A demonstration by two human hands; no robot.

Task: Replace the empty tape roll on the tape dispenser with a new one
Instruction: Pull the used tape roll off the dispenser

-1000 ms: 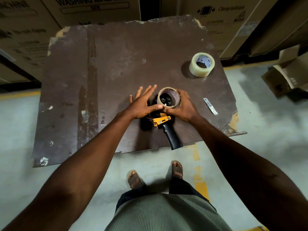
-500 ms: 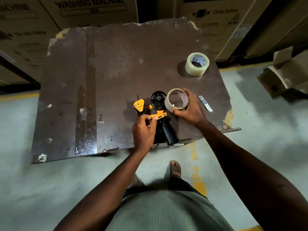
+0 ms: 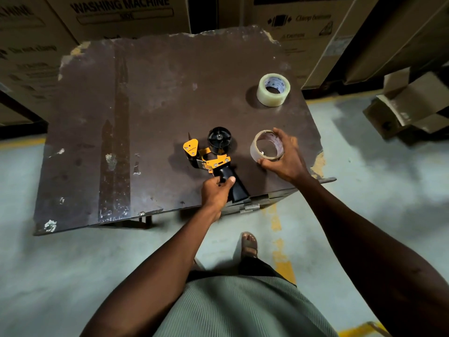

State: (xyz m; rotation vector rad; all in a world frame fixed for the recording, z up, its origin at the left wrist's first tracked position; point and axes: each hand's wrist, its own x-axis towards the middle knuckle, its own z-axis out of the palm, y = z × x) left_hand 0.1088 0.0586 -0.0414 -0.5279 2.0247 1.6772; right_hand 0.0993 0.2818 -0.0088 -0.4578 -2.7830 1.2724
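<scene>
Head view. The tape dispenser (image 3: 211, 161) lies on its side on the worn brown table (image 3: 121, 117), near the table's front edge, its black hub (image 3: 219, 139) bare. The left hand (image 3: 217, 190) has slid down from the orange frame, where it pinched half a second ago, to the black handle (image 3: 233, 186), and its fingers are now closed around that handle. The right hand (image 3: 284, 156) has carried the empty roll (image 3: 266, 147) farther to the right of the dispenser; one second ago that roll still sat on the hub. Fingers and thumb clasp the roll's rim (whether it touches the table cannot be told). The new tape roll (image 3: 273, 90) stands flat, unmoved, beyond and to the right of the dispenser, well apart from both hands. Nothing lies between the hub and the new roll. Cardboard boxes (image 3: 121, 15) stand behind the table; a folded carton (image 3: 408, 105) lies on the floor far right of the dispenser.
</scene>
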